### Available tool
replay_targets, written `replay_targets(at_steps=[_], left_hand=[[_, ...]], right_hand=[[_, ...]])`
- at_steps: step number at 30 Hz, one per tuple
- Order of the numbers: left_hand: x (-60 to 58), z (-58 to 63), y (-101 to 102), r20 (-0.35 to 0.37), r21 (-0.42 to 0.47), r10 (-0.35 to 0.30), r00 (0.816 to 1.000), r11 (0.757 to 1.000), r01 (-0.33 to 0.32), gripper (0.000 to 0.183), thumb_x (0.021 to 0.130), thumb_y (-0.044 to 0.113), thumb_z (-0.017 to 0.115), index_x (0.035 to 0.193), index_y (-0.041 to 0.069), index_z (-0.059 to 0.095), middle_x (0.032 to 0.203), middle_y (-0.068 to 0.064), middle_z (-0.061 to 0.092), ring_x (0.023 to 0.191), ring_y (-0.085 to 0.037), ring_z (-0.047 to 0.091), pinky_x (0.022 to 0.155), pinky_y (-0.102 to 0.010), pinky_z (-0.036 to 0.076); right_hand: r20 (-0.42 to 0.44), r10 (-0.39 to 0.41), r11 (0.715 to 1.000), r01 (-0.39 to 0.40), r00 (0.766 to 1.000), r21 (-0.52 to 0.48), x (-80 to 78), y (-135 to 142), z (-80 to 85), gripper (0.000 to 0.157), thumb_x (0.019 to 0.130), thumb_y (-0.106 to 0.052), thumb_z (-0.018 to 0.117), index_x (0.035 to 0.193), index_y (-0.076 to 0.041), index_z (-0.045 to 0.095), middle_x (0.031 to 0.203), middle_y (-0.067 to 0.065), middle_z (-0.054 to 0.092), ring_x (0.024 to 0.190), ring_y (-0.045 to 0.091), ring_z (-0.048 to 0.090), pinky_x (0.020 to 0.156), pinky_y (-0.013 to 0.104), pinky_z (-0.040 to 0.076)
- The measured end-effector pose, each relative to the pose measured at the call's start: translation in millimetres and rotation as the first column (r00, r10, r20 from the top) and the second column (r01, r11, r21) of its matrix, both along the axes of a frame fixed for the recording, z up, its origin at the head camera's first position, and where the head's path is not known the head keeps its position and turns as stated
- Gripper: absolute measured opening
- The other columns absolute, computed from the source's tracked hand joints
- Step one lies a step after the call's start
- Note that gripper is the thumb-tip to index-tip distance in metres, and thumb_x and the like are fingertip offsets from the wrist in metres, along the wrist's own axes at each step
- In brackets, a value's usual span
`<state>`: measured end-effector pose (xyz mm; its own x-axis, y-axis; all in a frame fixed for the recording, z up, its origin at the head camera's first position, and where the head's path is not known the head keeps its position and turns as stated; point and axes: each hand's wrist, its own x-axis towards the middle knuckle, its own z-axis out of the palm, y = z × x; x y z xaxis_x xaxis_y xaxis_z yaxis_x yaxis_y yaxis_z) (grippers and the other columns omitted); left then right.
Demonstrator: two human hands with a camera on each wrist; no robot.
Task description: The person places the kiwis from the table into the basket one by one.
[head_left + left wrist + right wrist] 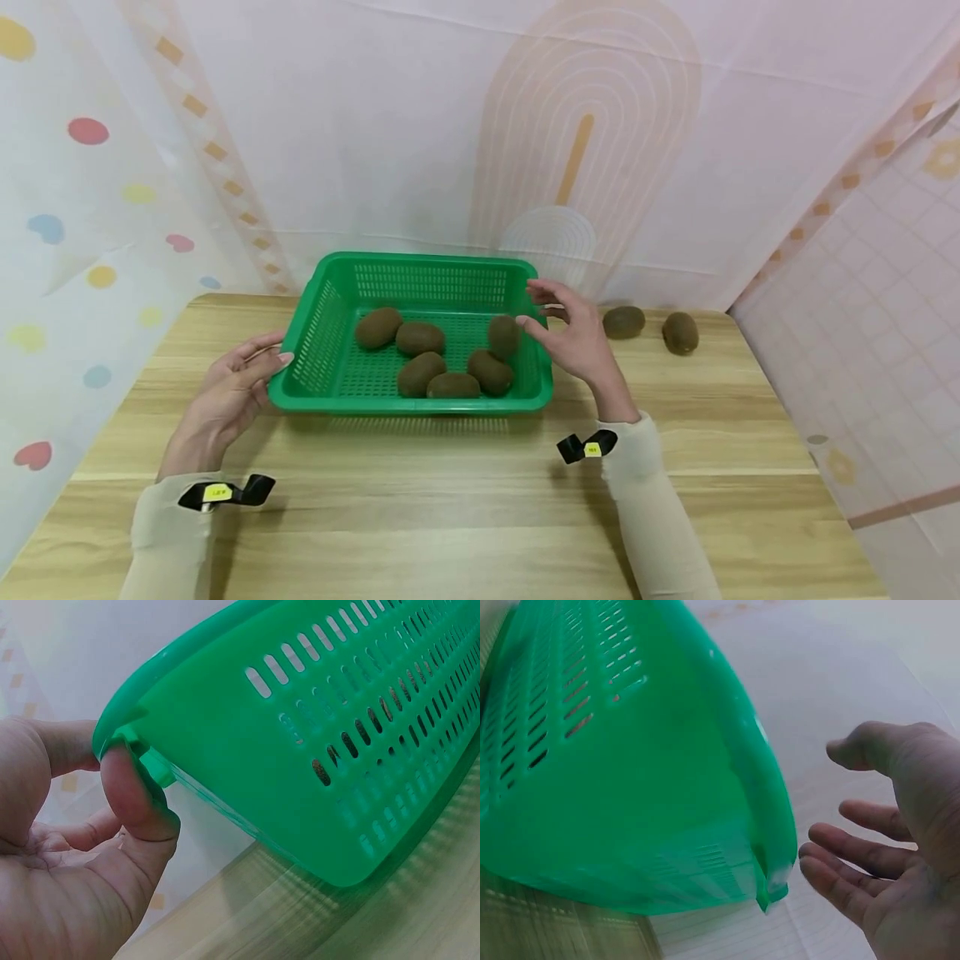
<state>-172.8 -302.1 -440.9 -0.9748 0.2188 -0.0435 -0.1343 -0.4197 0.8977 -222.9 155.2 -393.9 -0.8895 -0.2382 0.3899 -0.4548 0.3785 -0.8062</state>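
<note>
A green plastic basket [420, 406] with slotted sides holds several brown kiwis [421, 339]. At its left end, my left hand [234, 390] pinches the rim, thumb on one side and a curled finger on the other, as the left wrist view shows with the hand [82, 825] close up. Beside the right rim is my right hand [577, 337], its fingers spread and slightly bent. In the right wrist view a gap separates that hand [885, 832] from the basket's rim [769, 802], and nothing lies between its fingers.
Two more kiwis lie on the wooden table [480, 500] right of the basket: one kiwi [624, 322] near the right hand, another kiwi [680, 333] farther right. A patterned white cloth [412, 125] hangs behind the table and along both sides.
</note>
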Motion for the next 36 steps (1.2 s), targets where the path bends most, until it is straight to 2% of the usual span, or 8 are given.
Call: replay_targets(at_steps=[4,7,14,18,24,36], left_hand=[[0.8,0.5,0.5,-0.007,0.012,-0.007,1.000,1.000,0.007,0.033,0.104,-0.007,0.050,0.133,0.008,0.056,0.110,-0.004,0.076,0.091,-0.016,0.077,0.076,-0.027,0.065],[1.7,1.1,0.4,-0.008,0.023,-0.011,1.000,1.000,0.011,0.033,0.104,-0.007,0.050,0.133,0.008,0.056,0.110,-0.005,0.076,0.092,-0.017,0.077,0.076,-0.027,0.065],[1.4,0.8,0.5,-0.007,0.016,-0.007,1.000,1.000,0.007,0.033,0.104,-0.007,0.051,0.132,0.008,0.056,0.110,-0.004,0.076,0.092,-0.016,0.077,0.076,-0.026,0.065],[1.1,-0.3,0.4,-0.006,0.016,-0.006,1.000,1.000,0.006,0.032,0.104,-0.007,0.051,0.132,0.008,0.056,0.110,-0.004,0.076,0.092,-0.016,0.077,0.076,-0.026,0.065],[1.3,-0.5,0.3,-0.007,0.023,-0.001,1.000,1.000,0.002,0.032,0.103,-0.007,0.051,0.132,0.007,0.056,0.109,-0.004,0.076,0.092,-0.016,0.077,0.076,-0.027,0.065],[1.9,0.3,0.8,0.004,0.005,0.009,1.000,1.000,-0.009,0.032,0.103,-0.007,0.052,0.131,0.008,0.057,0.109,-0.004,0.076,0.092,-0.015,0.077,0.076,-0.026,0.065]], right_hand=[[-0.018,0.013,0.998,-0.011,1.000,0.059,0.6,1.4,1.3,0.052,0.094,-0.016,0.076,0.142,-0.007,0.058,0.138,0.018,0.062,0.127,0.037,0.058,0.108,0.051,0.053],[-0.034,0.013,0.994,-0.010,0.999,0.107,0.6,2.9,1.8,0.054,0.094,-0.019,0.077,0.143,-0.008,0.057,0.141,0.019,0.060,0.129,0.035,0.058,0.111,0.049,0.051],[-0.087,-0.027,0.984,0.042,0.996,0.172,-1.3,9.3,1.3,0.066,0.091,-0.025,0.079,0.149,-0.011,0.050,0.152,0.010,0.052,0.139,0.031,0.050,0.114,0.053,0.047],[-0.097,-0.063,0.980,0.080,0.993,0.181,-4.3,15.5,0.7,0.073,0.090,-0.025,0.081,0.153,-0.013,0.046,0.157,0.009,0.047,0.144,0.028,0.044,0.116,0.052,0.044],[-0.104,-0.135,0.972,0.152,0.985,0.177,-9.2,25.9,-1.7,0.078,0.089,-0.026,0.081,0.155,-0.011,0.042,0.162,0.010,0.040,0.147,0.032,0.040,0.116,0.056,0.043],[-0.087,-0.308,0.940,0.317,0.947,0.126,-21.9,51.4,-15.1,0.085,0.086,-0.028,0.083,0.156,-0.010,0.038,0.160,0.013,0.042,0.142,0.040,0.041,0.116,0.058,0.041]])
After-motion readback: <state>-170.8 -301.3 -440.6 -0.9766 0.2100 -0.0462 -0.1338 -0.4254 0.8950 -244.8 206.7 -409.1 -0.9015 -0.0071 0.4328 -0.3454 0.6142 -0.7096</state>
